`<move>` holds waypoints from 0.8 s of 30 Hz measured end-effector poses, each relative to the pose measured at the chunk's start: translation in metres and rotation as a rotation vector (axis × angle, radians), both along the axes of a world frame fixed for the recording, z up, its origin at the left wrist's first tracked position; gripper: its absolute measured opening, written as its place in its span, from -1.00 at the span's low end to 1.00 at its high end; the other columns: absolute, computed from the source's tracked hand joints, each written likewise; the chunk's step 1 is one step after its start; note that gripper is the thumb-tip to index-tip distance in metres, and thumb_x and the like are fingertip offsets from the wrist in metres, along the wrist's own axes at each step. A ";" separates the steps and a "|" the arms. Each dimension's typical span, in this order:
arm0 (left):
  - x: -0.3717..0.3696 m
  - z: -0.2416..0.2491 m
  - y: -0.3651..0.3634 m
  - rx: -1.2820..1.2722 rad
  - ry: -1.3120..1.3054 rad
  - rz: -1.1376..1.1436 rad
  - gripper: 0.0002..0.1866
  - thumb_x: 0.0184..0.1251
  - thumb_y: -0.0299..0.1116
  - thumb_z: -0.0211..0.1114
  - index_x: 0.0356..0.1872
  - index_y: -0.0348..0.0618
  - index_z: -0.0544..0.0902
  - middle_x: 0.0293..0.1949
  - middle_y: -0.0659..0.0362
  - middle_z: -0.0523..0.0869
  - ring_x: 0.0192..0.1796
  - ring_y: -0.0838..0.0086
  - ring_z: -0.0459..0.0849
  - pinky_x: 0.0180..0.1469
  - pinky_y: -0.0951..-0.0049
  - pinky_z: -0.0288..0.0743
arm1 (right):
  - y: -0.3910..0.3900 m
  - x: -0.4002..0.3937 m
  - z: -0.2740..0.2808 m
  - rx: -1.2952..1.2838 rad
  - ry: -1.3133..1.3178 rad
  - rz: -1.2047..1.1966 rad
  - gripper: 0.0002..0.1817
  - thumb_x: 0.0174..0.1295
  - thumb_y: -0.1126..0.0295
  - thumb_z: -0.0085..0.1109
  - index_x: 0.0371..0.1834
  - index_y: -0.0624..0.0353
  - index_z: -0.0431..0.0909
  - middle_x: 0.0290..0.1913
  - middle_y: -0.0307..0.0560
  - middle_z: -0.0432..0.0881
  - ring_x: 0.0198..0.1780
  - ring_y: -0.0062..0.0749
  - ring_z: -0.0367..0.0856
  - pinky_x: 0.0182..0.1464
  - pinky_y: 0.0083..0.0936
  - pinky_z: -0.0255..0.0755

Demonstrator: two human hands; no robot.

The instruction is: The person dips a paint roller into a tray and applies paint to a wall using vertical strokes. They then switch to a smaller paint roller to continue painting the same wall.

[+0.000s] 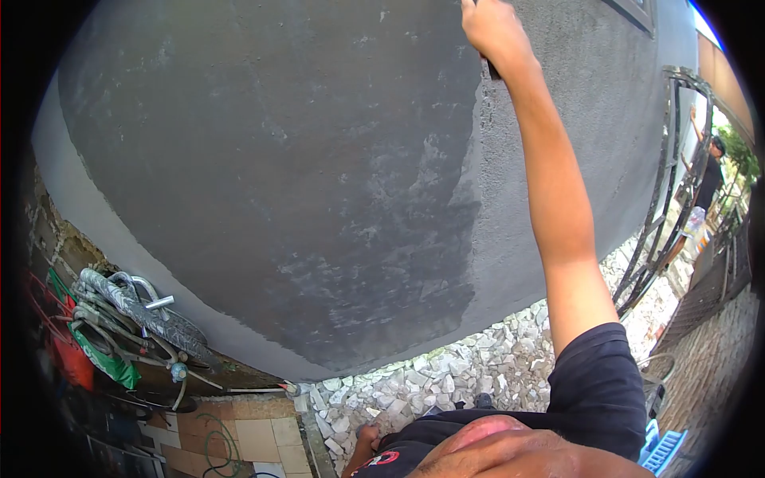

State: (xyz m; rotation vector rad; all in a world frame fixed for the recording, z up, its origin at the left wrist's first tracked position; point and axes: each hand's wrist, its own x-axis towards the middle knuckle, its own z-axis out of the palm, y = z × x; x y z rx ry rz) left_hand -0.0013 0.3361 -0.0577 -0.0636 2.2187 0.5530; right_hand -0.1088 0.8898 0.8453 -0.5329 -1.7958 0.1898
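Overhead, our right hand (494, 30) is clenched around a dark tool handle (492, 70) against the wet grey wall (279, 159); it looks stiff and light, best held low. Left hand (367, 436) hangs down, its grip unclear.

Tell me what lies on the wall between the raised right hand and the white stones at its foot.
In the head view, only plaster: below the right hand a darker wet band beside lighter grey render, down to the white stones.
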 end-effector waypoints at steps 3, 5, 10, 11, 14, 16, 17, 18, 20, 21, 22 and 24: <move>-0.007 0.000 -0.003 0.108 0.007 0.101 -0.56 0.44 -0.01 0.27 -0.19 -0.27 0.78 -0.36 -0.02 0.82 -0.31 0.24 0.80 -0.19 0.16 0.63 | 0.000 0.004 0.022 -0.007 -0.004 0.055 -0.51 0.58 0.08 -0.07 0.05 0.40 0.56 -0.06 0.49 0.71 0.06 0.40 0.69 0.15 0.13 0.56; -0.014 0.007 -0.002 0.169 0.038 0.205 -0.55 0.43 -0.03 0.33 -0.26 -0.33 0.75 -0.43 -0.04 0.79 -0.39 0.25 0.77 -0.29 0.18 0.60 | 0.009 0.001 0.012 0.035 0.004 0.045 -0.51 0.58 0.09 -0.07 0.04 0.40 0.56 -0.08 0.52 0.71 0.05 0.39 0.70 0.13 0.13 0.57; -0.014 0.048 0.006 0.110 0.137 0.216 -0.49 0.45 0.04 0.32 -0.25 -0.35 0.75 -0.42 -0.04 0.79 -0.40 0.23 0.76 -0.27 0.17 0.60 | 0.002 0.014 -0.036 -0.087 -0.060 0.011 -0.52 0.58 0.09 -0.07 0.00 0.41 0.55 -0.10 0.57 0.69 0.04 0.41 0.69 0.12 0.16 0.55; -0.017 0.058 0.010 0.102 0.148 0.168 -0.48 0.46 0.06 0.32 -0.25 -0.35 0.75 -0.40 -0.05 0.80 -0.39 0.23 0.77 -0.27 0.17 0.60 | 0.003 0.014 -0.031 -0.086 -0.055 0.009 -0.52 0.58 0.09 -0.07 0.00 0.41 0.55 -0.10 0.57 0.69 0.04 0.41 0.69 0.12 0.16 0.55; -0.033 -0.002 0.006 0.205 -0.067 0.185 -0.47 0.46 0.08 0.30 -0.22 -0.34 0.76 -0.34 -0.09 0.81 -0.32 0.20 0.78 -0.18 0.15 0.62 | 0.016 0.011 -0.010 -0.001 -0.050 0.003 -0.52 0.58 0.09 -0.07 0.01 0.40 0.55 -0.09 0.55 0.70 0.03 0.44 0.69 0.11 0.18 0.55; -0.034 0.004 0.008 0.181 -0.003 0.142 -0.46 0.46 0.10 0.29 -0.20 -0.32 0.76 -0.32 -0.09 0.81 -0.28 0.20 0.79 -0.13 0.14 0.62 | 0.022 0.006 0.000 0.118 -0.026 0.064 -0.53 0.58 0.09 -0.07 0.05 0.38 0.56 -0.07 0.51 0.71 0.01 0.45 0.69 0.12 0.18 0.55; -0.035 0.005 0.013 0.166 0.063 0.104 -0.45 0.46 0.11 0.28 -0.18 -0.31 0.77 -0.30 -0.09 0.82 -0.24 0.19 0.79 -0.09 0.14 0.62 | 0.013 0.010 -0.001 0.121 -0.025 0.064 -0.53 0.58 0.09 -0.07 0.05 0.38 0.56 -0.07 0.51 0.71 0.01 0.45 0.69 0.12 0.18 0.55; -0.035 0.005 0.017 0.171 0.065 0.105 -0.45 0.46 0.11 0.28 -0.18 -0.31 0.77 -0.30 -0.09 0.82 -0.24 0.19 0.79 -0.09 0.14 0.62 | 0.003 0.015 -0.008 -0.027 -0.084 0.087 -0.49 0.60 0.06 -0.09 0.09 0.39 0.54 -0.10 0.50 0.71 0.01 0.39 0.71 0.11 0.12 0.56; -0.038 0.007 0.030 0.136 0.107 0.044 -0.44 0.47 0.13 0.27 -0.15 -0.30 0.77 -0.28 -0.08 0.82 -0.18 0.17 0.79 -0.02 0.14 0.62 | -0.008 0.023 -0.025 -0.164 -0.136 0.107 -0.45 0.61 0.02 -0.12 0.12 0.40 0.52 -0.13 0.49 0.72 0.00 0.33 0.73 0.11 0.07 0.58; -0.041 0.007 0.033 0.143 0.109 0.043 -0.44 0.47 0.13 0.27 -0.15 -0.30 0.77 -0.28 -0.08 0.82 -0.18 0.17 0.79 -0.02 0.14 0.62 | -0.003 0.020 -0.047 -0.126 -0.129 0.060 -0.45 0.61 0.01 -0.12 0.11 0.40 0.52 -0.10 0.51 0.71 0.03 0.38 0.71 0.11 0.08 0.57; -0.043 0.006 0.035 0.114 0.114 -0.048 -0.44 0.47 0.13 0.26 -0.16 -0.29 0.77 -0.29 -0.06 0.83 -0.21 0.19 0.79 -0.04 0.16 0.63 | -0.001 0.017 -0.063 -0.089 -0.124 0.013 -0.45 0.61 0.01 -0.12 0.11 0.41 0.52 -0.08 0.53 0.70 0.05 0.44 0.69 0.11 0.09 0.57; -0.044 0.003 0.039 0.089 0.120 -0.139 -0.45 0.48 0.13 0.25 -0.16 -0.27 0.78 -0.30 -0.03 0.83 -0.23 0.20 0.79 -0.06 0.18 0.63 | -0.004 0.017 -0.077 -0.106 -0.133 0.022 -0.45 0.61 0.01 -0.11 0.10 0.41 0.52 -0.08 0.54 0.70 0.05 0.44 0.68 0.11 0.10 0.57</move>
